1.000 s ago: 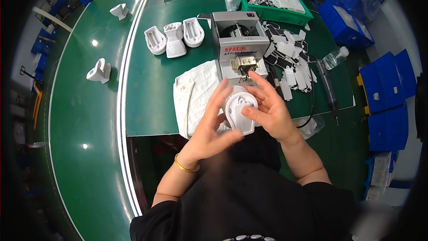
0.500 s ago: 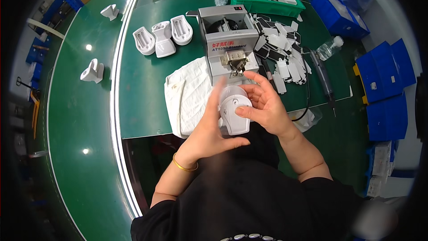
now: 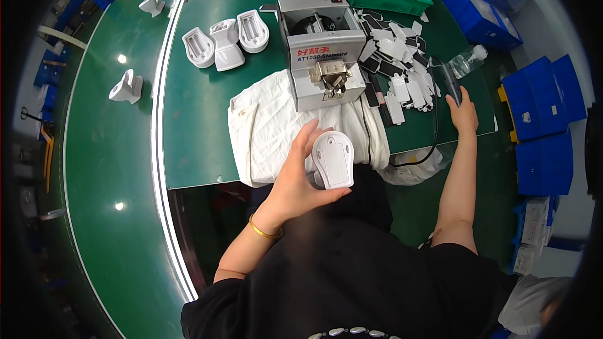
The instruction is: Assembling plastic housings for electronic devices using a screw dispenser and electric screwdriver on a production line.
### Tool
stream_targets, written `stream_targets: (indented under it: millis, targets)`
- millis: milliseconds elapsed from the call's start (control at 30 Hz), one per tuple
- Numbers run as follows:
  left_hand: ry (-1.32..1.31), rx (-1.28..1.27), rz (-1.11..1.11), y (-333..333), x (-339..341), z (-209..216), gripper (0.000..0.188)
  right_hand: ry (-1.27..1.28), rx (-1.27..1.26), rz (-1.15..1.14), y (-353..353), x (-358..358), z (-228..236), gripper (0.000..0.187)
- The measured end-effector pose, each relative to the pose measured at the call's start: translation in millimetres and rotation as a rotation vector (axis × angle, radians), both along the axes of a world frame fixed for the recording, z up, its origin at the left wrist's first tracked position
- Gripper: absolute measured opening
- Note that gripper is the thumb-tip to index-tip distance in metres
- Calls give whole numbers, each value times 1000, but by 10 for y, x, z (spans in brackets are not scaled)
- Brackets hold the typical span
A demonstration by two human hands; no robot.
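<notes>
My left hand grips a white plastic housing in front of my body, thumb below it and fingers behind. Its flat, rounded face is turned up, showing a screw hole near the top and smaller openings at the sides. Out to the right, my right hand is closed round the lower part of a dark electric screwdriver, whose tip is hidden by the hand. A black cord loops near the tool.
A grey screw feeder stands mid-table by a white cloth. Three white housings sit to its left. Loose white and black plates, a green bin and a clear bottle are rightward. Blue bins line the right.
My right hand has let go of the housing and moved right to the electric screwdriver. My left hand has closed on the housing. The view has shifted slightly.
</notes>
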State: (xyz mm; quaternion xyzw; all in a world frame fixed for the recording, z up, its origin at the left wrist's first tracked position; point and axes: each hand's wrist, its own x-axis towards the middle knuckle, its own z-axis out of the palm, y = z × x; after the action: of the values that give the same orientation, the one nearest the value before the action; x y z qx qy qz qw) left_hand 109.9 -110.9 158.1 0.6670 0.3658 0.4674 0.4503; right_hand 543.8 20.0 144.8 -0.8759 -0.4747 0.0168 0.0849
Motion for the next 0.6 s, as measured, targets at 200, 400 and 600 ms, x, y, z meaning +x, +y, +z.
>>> stream_targets:
  millis: [200, 400, 600]
  targets:
    - [81, -49, 22, -6, -9, -250, 110, 524, 758, 365, -150, -724, 504, 57]
    - [313, 236, 73, 3, -9, -210, 81, 1249, 939, 901, -235, -1942, 1225, 60]
    - [306, 171, 112, -30, 34, -282, 72, 1550, 945, 1147, 125, -2646, 1196, 53]
